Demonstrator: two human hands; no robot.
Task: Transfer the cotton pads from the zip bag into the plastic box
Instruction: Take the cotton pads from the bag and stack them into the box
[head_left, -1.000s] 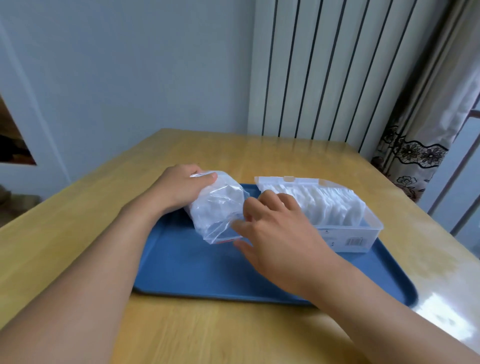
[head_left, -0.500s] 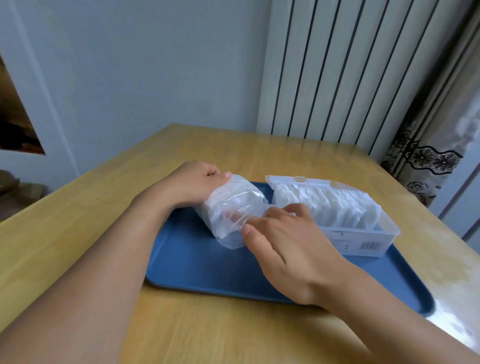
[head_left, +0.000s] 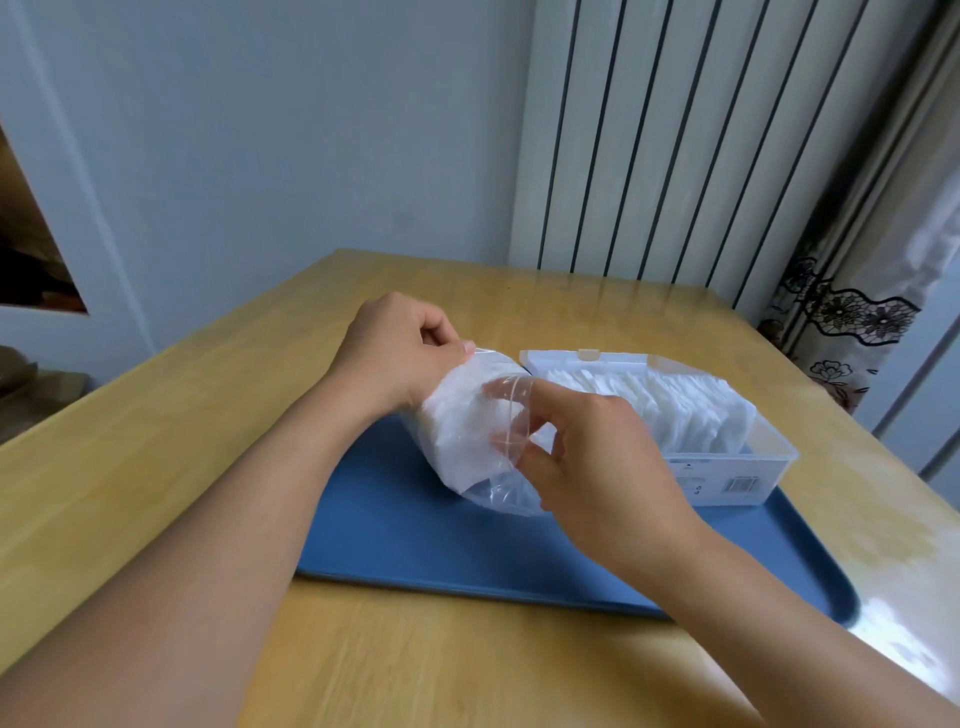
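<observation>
Wooden table (head_left: 156, 467), frame centre: left hand (head_left: 400, 358) pinching zip bag (head_left: 467, 441), right hand (head_left: 587, 457) grasping its mouth; next, drawing cotton pads (head_left: 457, 415) toward plastic box (head_left: 727, 467).

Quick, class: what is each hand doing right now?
Left hand: pinching the zip bag at its top edge.
Right hand: gripping the zip bag's open mouth.

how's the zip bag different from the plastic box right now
The zip bag is soft, crumpled clear film; the plastic box is rigid and rectangular. The bag is held above the blue tray by the left hand and right hand; the box rests on the tray untouched. The bag is tilted; the box sits flat. Both are see-through and hold white cotton pads.
</observation>
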